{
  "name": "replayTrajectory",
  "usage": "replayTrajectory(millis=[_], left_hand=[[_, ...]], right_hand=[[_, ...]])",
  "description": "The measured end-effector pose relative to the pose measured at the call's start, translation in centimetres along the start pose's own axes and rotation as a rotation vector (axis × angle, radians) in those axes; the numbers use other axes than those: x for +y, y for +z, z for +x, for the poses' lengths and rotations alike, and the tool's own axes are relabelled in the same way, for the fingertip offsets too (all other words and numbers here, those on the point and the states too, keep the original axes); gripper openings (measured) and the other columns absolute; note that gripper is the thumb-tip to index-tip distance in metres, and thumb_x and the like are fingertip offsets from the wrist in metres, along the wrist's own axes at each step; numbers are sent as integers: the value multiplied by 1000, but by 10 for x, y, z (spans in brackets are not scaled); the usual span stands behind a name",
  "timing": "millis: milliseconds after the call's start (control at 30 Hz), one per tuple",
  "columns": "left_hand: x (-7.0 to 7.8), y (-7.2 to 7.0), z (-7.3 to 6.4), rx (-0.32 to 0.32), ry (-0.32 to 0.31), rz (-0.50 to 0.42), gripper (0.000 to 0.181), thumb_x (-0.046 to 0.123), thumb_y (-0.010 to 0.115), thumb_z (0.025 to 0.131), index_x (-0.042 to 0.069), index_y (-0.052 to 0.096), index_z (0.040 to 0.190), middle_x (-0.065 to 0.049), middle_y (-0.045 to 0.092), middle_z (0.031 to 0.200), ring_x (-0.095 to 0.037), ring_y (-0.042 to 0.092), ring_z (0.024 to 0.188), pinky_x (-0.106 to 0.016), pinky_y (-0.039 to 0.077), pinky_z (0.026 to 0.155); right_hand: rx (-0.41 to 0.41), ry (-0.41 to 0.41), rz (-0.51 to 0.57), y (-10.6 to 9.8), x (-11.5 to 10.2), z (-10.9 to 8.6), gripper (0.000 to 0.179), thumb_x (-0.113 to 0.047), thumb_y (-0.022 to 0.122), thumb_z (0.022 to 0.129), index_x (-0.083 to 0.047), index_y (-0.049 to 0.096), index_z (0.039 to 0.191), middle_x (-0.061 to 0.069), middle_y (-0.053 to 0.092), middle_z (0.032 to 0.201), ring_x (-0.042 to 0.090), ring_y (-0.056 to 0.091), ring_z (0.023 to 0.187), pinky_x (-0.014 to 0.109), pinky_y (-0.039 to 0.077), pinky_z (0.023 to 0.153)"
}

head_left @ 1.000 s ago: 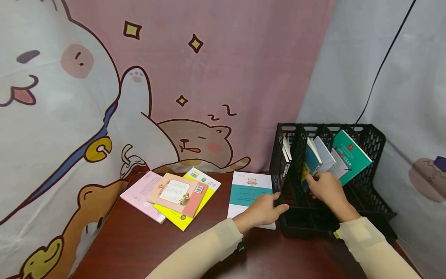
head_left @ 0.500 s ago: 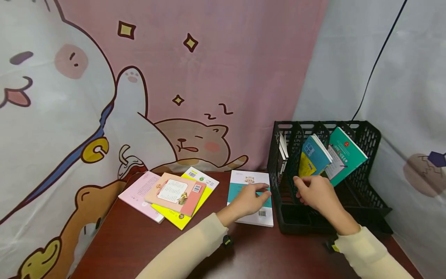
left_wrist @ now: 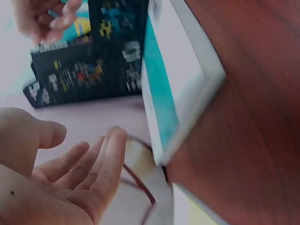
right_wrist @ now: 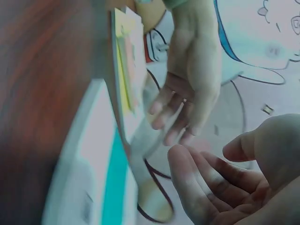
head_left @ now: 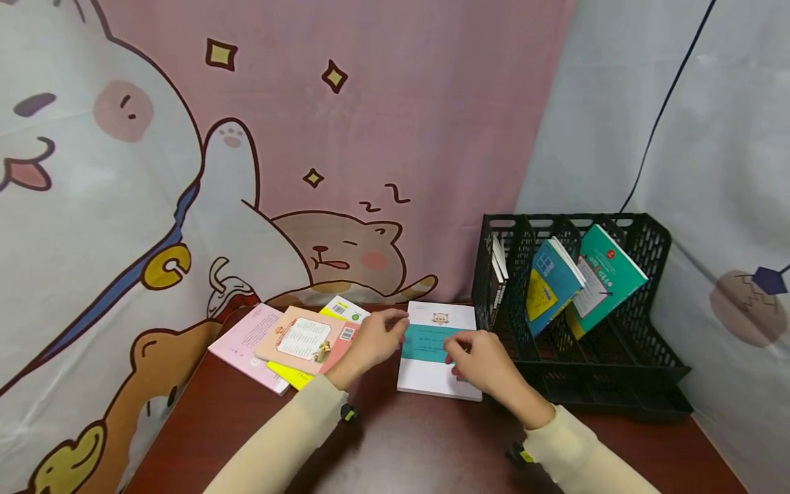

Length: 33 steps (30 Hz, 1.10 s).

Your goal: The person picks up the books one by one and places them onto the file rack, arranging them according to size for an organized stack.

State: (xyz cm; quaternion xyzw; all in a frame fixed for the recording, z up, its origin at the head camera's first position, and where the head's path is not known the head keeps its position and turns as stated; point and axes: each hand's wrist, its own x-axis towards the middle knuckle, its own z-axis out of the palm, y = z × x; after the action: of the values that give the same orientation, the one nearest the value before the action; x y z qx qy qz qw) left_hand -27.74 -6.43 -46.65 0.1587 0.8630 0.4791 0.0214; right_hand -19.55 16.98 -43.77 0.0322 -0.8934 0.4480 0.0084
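Observation:
In the head view my left hand (head_left: pixel 372 343) hovers between the book pile and a white book with a teal band (head_left: pixel 426 342). Its fingers are relaxed and hold nothing, as the left wrist view also shows. My right hand (head_left: pixel 487 365) is over the right part of that white book, with its fingers loosely bent and nothing between them. The white book lies flat on the table and looks thick in the left wrist view. In the pile, a peach book (head_left: pixel 278 337) lies over a yellow book (head_left: pixel 290 375) and a pink book (head_left: pixel 237 346).
A black slotted file rack (head_left: pixel 617 384) stands at the right. A blue and yellow book (head_left: pixel 552 285) and a green book (head_left: pixel 611 274) lean in it, with thin dark-covered books (head_left: pixel 498 278) in its left slot. The brown table (head_left: pixel 395 446) meets a printed curtain (head_left: pixel 432 103) behind.
The right hand has let go of the blue and yellow book in the rack and moved left over the white book. The left hand has left the rack's edge and moved left.

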Motion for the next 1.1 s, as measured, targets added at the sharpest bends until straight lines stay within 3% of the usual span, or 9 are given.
replayTrajectory(millis=[133, 333, 433, 567, 667, 733, 867, 1100], left_hand=[[-27, -26, -1, 69, -61, 22, 31, 29, 64, 113, 12, 76, 136, -14, 81, 117, -32, 82, 89, -30, 60, 68], [-63, -65, -4, 202, -113, 181, 33, 30, 65, 111, 12, 78, 136, -11, 82, 122, -16, 76, 85, -28, 56, 72], [-77, -84, -7, 230, -170, 216, 38, 31, 62, 111, 8, 75, 139, -15, 81, 125, -21, 75, 84, -32, 56, 71], [-93, -107, -12, 265, -234, 261, 43, 32, 59, 112, 7, 72, 144, -19, 77, 136, -35, 76, 110, -47, 59, 89], [-102, -121, -17, 293, -269, 286, 45, 33, 57, 113, 6, 69, 147, -23, 72, 143, -43, 69, 131, -59, 54, 106], [-107, -129, -19, 303, -293, 298, 47, 33, 55, 113, 5, 67, 148, -25, 70, 146, -46, 66, 134, -63, 51, 110], [-115, -143, -25, 331, -332, 338, 48, 33, 55, 113, 3, 66, 149, -28, 69, 146, -49, 64, 134, -64, 49, 112], [-119, -160, -33, 346, -371, 411, 52, 33, 54, 113, -1, 63, 150, -33, 67, 147, -55, 62, 134, -67, 47, 113]], right_hand=[[-69, -5, 95, 31, -1, 10, 21, -21, 65, 110, -10, 82, 104, 7, 81, 88, 17, 76, 62, 33, 63, 59], [-176, -13, 231, 74, -3, 25, 24, -17, 63, 110, 2, 78, 113, 20, 80, 97, 24, 78, 65, 38, 67, 62], [-221, 3, 259, 92, -9, 32, 27, -18, 63, 111, 5, 75, 118, 24, 79, 101, 25, 78, 66, 40, 68, 64], [-248, 31, 304, 112, -19, 41, 31, -19, 64, 111, 8, 73, 123, 27, 79, 103, 27, 79, 67, 45, 69, 67], [-251, 45, 340, 126, -26, 47, 32, -18, 64, 110, 10, 72, 126, 28, 79, 105, 29, 80, 68, 48, 69, 69], [-256, 58, 359, 135, -29, 49, 32, -18, 65, 110, 9, 73, 126, 28, 79, 106, 29, 81, 69, 47, 69, 69], [-259, 101, 368, 150, -32, 52, 31, -20, 67, 108, 5, 72, 126, 24, 79, 106, 26, 79, 69, 41, 68, 67], [-246, 152, 283, 168, -35, 56, 32, -26, 68, 109, 1, 72, 124, 16, 76, 96, 21, 76, 63, 32, 65, 60]])
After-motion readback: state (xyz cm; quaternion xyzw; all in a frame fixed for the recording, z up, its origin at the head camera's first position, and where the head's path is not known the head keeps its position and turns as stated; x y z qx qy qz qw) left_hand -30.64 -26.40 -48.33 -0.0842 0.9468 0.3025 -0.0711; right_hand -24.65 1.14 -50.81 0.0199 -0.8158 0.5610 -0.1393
